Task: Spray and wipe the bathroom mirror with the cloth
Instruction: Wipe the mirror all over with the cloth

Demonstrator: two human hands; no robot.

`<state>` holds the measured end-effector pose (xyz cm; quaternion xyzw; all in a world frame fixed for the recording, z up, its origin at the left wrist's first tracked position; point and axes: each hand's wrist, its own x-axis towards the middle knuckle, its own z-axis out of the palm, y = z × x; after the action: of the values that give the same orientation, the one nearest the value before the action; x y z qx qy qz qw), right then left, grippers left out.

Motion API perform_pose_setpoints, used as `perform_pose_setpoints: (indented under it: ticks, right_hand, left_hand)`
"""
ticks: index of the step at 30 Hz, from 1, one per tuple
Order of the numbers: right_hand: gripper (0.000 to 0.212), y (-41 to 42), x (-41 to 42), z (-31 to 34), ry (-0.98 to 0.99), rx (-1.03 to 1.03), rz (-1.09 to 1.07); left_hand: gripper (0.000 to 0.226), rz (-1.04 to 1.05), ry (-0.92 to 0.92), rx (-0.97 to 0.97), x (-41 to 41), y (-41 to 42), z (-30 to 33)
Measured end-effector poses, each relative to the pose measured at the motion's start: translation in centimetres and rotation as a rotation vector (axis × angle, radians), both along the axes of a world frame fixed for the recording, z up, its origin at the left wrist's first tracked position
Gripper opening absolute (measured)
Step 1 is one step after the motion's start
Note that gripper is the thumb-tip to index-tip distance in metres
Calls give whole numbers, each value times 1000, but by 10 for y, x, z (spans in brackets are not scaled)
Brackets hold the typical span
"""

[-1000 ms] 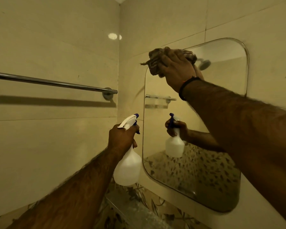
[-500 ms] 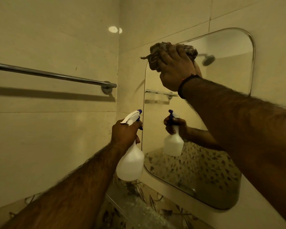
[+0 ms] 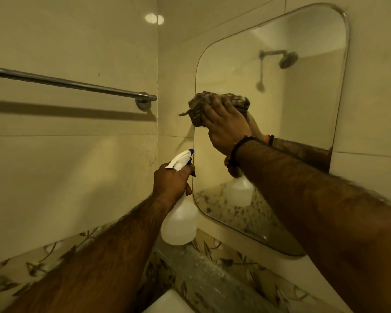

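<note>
Head view: right hand (image 3: 226,129) pressed a bunched, striped woven cloth (image 3: 199,109) on the rounded-corner mirror (image 3: 303,98), at its left edge. Left hand (image 3: 169,184) gripped a white plastic spray bottle (image 3: 178,222) beside the mirror's lower-left corner. Chrome towel bar (image 3: 66,83) left of mirror.

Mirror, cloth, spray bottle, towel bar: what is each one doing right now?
Mirror: on the wall, being wiped.
Cloth: bunched, pressed to the mirror's left edge by the right hand.
Spray bottle: upright, held by the left hand.
Towel bar: bare.
</note>
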<state>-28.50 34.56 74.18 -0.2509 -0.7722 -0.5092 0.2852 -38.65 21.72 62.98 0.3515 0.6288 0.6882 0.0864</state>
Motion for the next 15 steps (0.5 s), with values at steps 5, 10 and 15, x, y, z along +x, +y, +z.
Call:
perform_pose_setpoints:
  ticks: [5, 10, 15]
  right_hand:
    - [61, -1, 3, -39, -44, -39, 27]
    - [59, -3, 6, -83, -108, -76, 4]
    - [60, -7, 9, -129, -162, -138, -2]
  left_hand:
    - [35, 9, -3, -32, 9, -7, -18]
    - [40, 16, -7, -66, 13, -10, -33]
    - [39, 19, -27, -88, 17, -15, -44]
